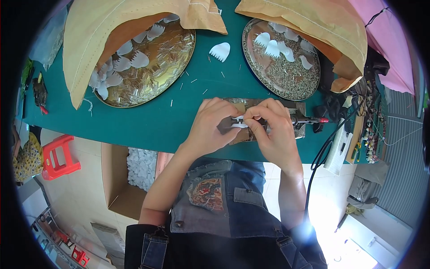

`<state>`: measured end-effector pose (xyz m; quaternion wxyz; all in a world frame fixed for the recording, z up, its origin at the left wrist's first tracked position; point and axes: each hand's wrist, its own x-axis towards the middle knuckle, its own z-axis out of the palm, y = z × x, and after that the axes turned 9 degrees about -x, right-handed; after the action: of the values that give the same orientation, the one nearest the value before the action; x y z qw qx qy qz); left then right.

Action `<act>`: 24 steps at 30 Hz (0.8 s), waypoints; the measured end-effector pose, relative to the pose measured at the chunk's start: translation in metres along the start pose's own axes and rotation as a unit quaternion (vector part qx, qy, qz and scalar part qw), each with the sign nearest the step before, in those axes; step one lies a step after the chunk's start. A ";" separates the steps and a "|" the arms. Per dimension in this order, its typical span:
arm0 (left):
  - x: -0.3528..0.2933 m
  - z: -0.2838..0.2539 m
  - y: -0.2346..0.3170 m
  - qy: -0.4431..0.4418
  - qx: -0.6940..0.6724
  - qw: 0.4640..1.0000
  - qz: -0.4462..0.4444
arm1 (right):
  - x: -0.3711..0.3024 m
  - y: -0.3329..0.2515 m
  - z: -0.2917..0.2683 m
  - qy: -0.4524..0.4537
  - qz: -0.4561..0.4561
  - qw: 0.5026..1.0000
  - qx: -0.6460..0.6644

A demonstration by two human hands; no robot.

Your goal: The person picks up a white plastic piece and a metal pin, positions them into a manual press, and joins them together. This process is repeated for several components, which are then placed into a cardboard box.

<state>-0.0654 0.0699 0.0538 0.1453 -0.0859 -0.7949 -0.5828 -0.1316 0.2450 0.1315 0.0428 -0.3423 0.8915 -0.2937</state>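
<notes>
Both my hands meet over a small tape-covered work block near the front edge of the green table. Between them is a small white hair claw clip, its two pieces close together. My left hand pinches it from the left, thumb below and forefinger above. From the right, the thumb and fingertips of my right hand close on its middle; whatever small part lies under them is hidden. A loose toothed white clip half lies farther back on the table, among scattered metal pins.
A gold tray of pins and clip halves stands back left, a second round tray of small metal parts back right; paper bags partly cover both. A metal tool and black cable lie right. Below stands a carton.
</notes>
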 end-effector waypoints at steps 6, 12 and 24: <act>0.000 0.005 0.002 0.023 -0.005 1.000 0.000 | -0.005 0.000 0.002 -0.003 0.021 1.000 0.000; -0.002 0.009 0.000 0.032 -0.003 0.999 -0.018 | -0.003 0.001 0.005 -0.024 0.020 0.999 0.005; -0.004 0.012 -0.002 0.079 -0.017 0.997 0.011 | -0.005 0.001 0.006 0.010 0.041 0.999 -0.017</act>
<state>-0.0636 0.0812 0.0467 0.2125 -0.0512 -0.7697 -0.5998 -0.1271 0.2455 0.1250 0.0403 -0.3034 0.9100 -0.2798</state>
